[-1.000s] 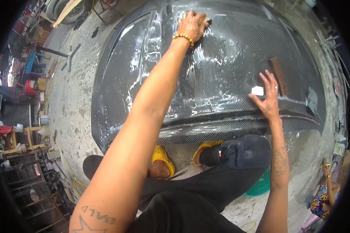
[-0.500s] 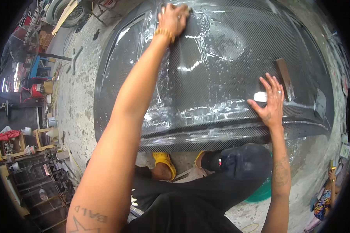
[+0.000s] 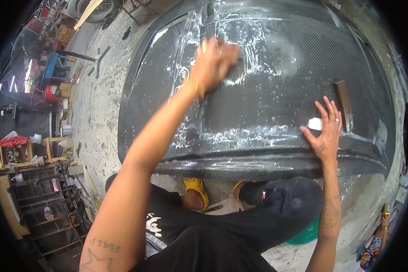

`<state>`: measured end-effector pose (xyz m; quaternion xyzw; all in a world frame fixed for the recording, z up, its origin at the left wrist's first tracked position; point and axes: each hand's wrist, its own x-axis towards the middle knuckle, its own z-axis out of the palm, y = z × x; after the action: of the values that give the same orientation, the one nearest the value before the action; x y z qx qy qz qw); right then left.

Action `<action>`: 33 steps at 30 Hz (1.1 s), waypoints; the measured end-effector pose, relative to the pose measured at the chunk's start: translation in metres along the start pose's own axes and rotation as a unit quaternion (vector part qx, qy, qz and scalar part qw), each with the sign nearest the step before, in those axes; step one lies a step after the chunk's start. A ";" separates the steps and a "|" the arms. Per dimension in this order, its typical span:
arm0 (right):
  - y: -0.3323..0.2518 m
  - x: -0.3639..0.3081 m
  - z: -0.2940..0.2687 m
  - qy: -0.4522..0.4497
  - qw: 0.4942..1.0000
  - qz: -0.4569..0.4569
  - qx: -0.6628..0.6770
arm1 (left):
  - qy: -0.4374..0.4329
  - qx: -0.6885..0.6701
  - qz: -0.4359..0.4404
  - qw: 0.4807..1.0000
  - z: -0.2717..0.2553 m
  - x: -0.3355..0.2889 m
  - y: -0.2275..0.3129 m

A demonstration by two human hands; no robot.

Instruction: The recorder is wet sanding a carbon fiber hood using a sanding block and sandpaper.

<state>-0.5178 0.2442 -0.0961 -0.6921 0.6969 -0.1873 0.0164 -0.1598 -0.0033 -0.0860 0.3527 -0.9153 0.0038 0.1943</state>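
Fingers (image 3: 332, 113) of the right hand (image 3: 324, 131) spread wide on a wet carbon-fibre panel (image 3: 276, 90) beside a white block (image 3: 314, 123); left hand (image 3: 213, 63) grips a pad, blurred.

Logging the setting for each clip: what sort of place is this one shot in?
Most likely a vehicle body or repair workshop. A large wet carbon-weave panel lies over a rough concrete floor, a tyre sits at the far edge, and cluttered metal shelving stands to the left.
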 end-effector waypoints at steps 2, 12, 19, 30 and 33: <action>-0.011 0.012 0.012 0.009 1.000 -0.019 0.022 | 0.131 -0.067 -0.126 0.981 -0.002 0.070 -0.067; -0.001 -0.006 0.006 -0.019 1.000 0.003 -0.022 | -0.089 -0.134 -0.068 0.985 -0.050 -0.148 0.107; -0.016 0.013 0.009 -0.001 1.000 -0.009 0.012 | 0.141 -0.057 -0.170 0.974 -0.003 0.073 -0.072; 0.002 -0.003 0.006 -0.012 1.000 0.006 -0.005 | -0.088 -0.126 -0.046 0.987 -0.044 -0.143 0.088; 0.002 -0.002 0.005 -0.009 1.000 0.003 -0.008 | -0.001 -0.046 0.021 0.999 -0.026 -0.057 0.042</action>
<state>-0.5186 0.2450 -0.1022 -0.6920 0.7001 -0.1755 0.0173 -0.1392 0.0689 -0.0770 0.3236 -0.9221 -0.0347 0.2094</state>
